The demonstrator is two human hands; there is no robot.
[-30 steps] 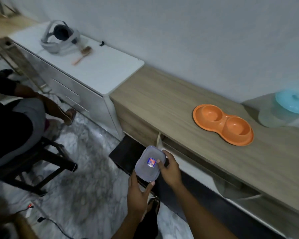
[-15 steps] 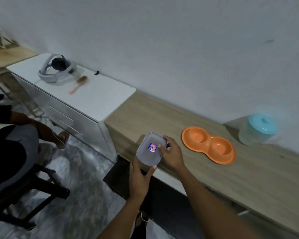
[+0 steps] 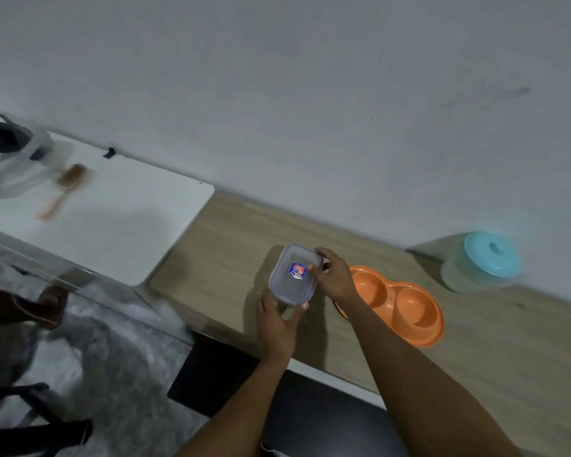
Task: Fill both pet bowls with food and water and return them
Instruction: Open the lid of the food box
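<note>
A clear plastic container (image 3: 287,275) with a lid and a small blue-red sticker is held over the wooden counter (image 3: 231,255). My left hand (image 3: 276,324) grips its near side from below. My right hand (image 3: 332,275) grips its right edge, thumb on the lid. Just right of it lies the orange double pet bowl (image 3: 406,305), both wells empty, its left end partly hidden by my right wrist. A clear jug with a teal lid (image 3: 482,262) stands by the wall at the right.
A white cabinet top (image 3: 112,222) adjoins the counter on the left, with a headset (image 3: 10,150) and a small brush (image 3: 63,189) on it. A seated person's foot (image 3: 43,305) and a dark stool (image 3: 30,420) are at the lower left, over a marbled floor.
Both hands lifted the container from in front of the counter's edge up over the countertop, next to the orange bowl. The view turned up and right.
</note>
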